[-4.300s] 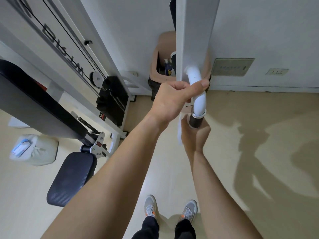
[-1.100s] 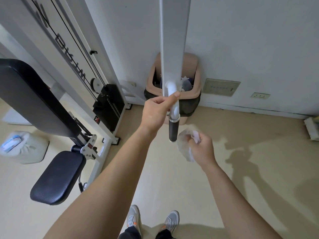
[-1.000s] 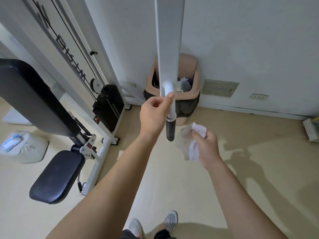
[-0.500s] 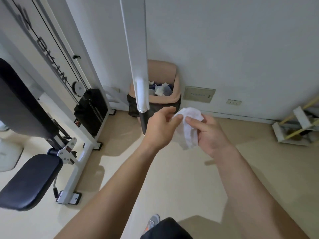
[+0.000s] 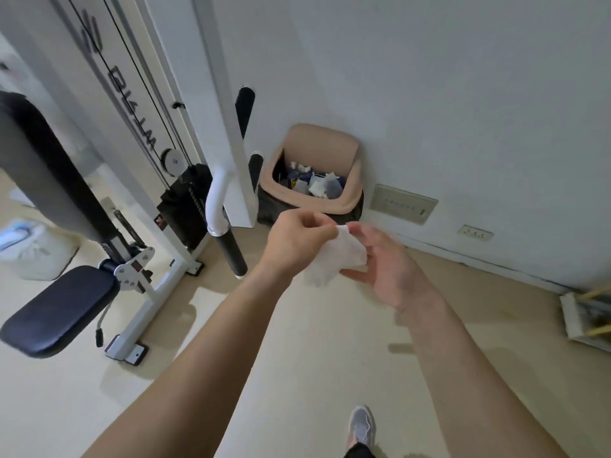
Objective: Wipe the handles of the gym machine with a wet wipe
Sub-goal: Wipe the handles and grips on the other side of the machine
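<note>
The white wet wipe [image 5: 334, 257] hangs crumpled between both hands at the middle of the view. My left hand [image 5: 292, 241] pinches its top edge between thumb and fingers. My right hand [image 5: 385, 264] cups it from the right, fingers partly spread beneath it. The gym machine's handle [image 5: 228, 251], a black grip at the end of a curved white tube, hangs free a short way left of my left hand. Two more black grips [image 5: 244, 109] show higher up behind the white arm.
An open tan waste bin [image 5: 350, 203] with rubbish stands against the wall just beyond my hands. The machine's frame, black seat pad [image 5: 56, 309] and weight stack are on the left. A white bag [image 5: 33, 252] lies far left. A rack [image 5: 585, 317] sits at the right edge.
My left hand let go of the handle's tube and came over to the wipe, which both hands now hold. The view has swung, so the handle now sits further left.
</note>
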Tool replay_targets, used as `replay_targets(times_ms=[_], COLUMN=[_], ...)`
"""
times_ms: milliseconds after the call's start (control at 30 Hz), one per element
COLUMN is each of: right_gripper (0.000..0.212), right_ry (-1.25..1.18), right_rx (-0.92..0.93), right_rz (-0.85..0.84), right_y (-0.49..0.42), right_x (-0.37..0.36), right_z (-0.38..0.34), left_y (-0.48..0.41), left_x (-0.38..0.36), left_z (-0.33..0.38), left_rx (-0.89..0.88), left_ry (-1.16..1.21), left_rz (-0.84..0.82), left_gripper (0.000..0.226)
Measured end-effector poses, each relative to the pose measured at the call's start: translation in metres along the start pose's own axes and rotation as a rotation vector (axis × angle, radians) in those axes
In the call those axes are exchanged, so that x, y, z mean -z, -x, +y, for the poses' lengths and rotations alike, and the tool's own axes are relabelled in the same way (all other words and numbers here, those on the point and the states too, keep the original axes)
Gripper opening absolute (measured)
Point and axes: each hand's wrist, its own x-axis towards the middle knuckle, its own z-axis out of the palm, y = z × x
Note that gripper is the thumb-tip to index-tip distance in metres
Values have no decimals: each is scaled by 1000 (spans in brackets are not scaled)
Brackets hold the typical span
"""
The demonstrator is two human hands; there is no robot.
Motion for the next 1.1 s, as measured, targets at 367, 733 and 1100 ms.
replay_targets(times_ms=[367,733,1100], right_gripper=[18,13,28], right_ry=[406,269,388], right_rx=[-19,-34,24], right_rz=[-30,-618,-774], right_y=[-88,-183,-295], right_x=[95,67,-67], right_z=[-79,-136,-183], left_y=[-69,-139,-233], left_x=[-82,-33,71], left_z=[62,106,165], left_rx=[235,-99,-15], left_ry=[91,-441,-1213], left_rz=[77,571,977], left_gripper=[11,18,28])
